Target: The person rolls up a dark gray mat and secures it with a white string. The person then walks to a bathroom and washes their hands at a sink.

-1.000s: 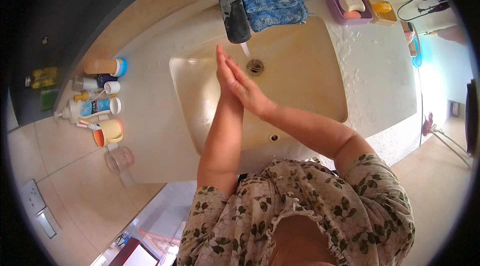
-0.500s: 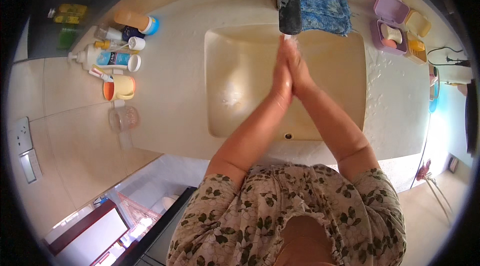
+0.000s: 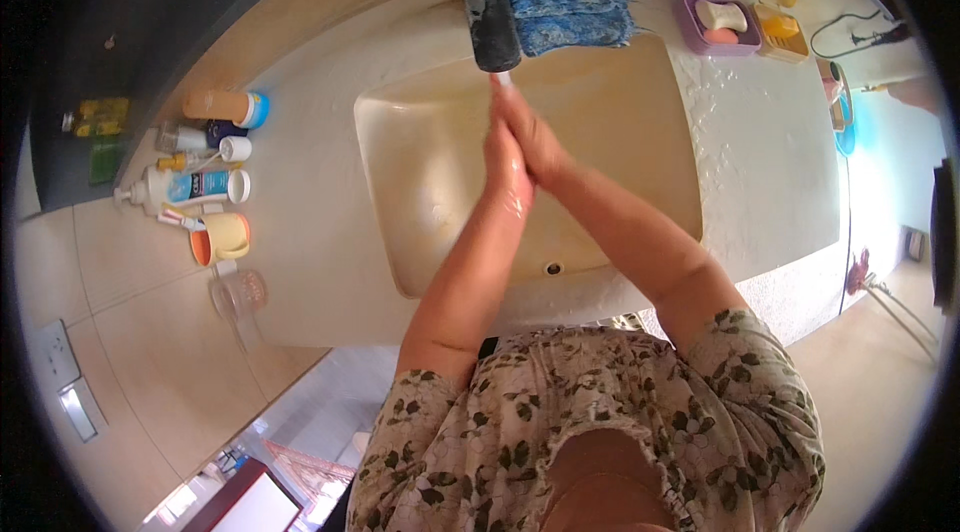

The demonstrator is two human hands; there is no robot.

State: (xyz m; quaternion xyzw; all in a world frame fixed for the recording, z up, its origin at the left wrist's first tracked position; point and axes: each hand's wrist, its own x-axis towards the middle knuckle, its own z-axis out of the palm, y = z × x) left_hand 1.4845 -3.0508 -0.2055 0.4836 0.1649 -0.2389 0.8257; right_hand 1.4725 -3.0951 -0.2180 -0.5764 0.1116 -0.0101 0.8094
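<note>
My left hand (image 3: 504, 160) and my right hand (image 3: 537, 142) are pressed palm to palm, wet, over the pale yellowish sink (image 3: 620, 162). Their fingers stretch out straight toward the dark, worn faucet (image 3: 488, 27), whose spout ends right over the fingertips. A bit of white water shows where the spout meets the fingers. Neither hand appears to hold an object, though the space between the palms is hidden. Water glistens on my left wrist. Just right of the faucet, a folded blue cloth (image 3: 570, 10) lies behind the sink.
Bottles, including a white pump bottle (image 3: 150, 190), and an orange-lined mug (image 3: 222, 239) line the counter's left side beside a clear cup (image 3: 240, 294). At the back right, a purple soap box (image 3: 708, 39) and a yellow soap box (image 3: 785, 47) stand open with soap. Droplets wet the right counter (image 3: 750, 152).
The whole view has shifted and tilted, so faucet, sink and cloth appear farther left. My hands stay together beneath the spout, with the right hand now lying a little more across the left.
</note>
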